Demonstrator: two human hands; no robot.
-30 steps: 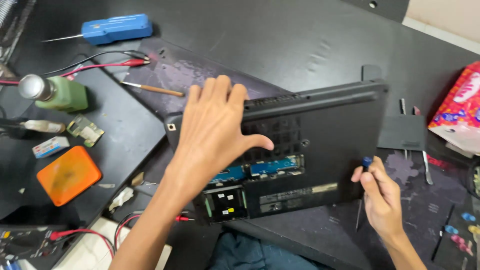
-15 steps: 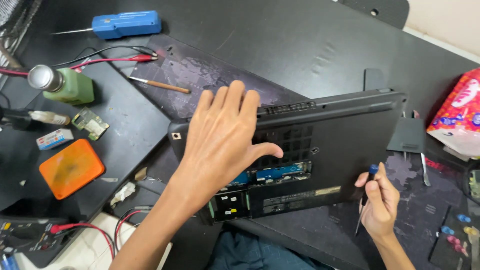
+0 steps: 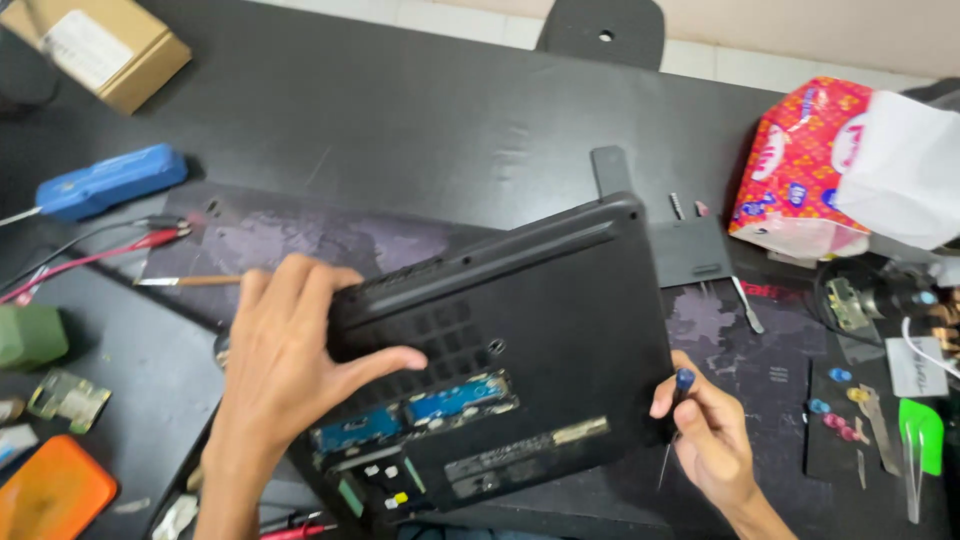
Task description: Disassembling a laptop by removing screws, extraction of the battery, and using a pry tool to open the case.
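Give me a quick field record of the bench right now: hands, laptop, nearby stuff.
left hand: flat on laptop, fingers spread
right hand: grips screwdriver at laptop's right edge
laptop: bottom up, tilted, memory bay open, blue modules showing
cover panel: on mat beyond laptop
left side: blue tool, red probes, brush
right side: tissue pack, green pry tool

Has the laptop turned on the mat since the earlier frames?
Yes. The laptop has rotated counter-clockwise: against the dark mat, its right end now tilts up toward the tissue pack. The left hand lies flat on it.
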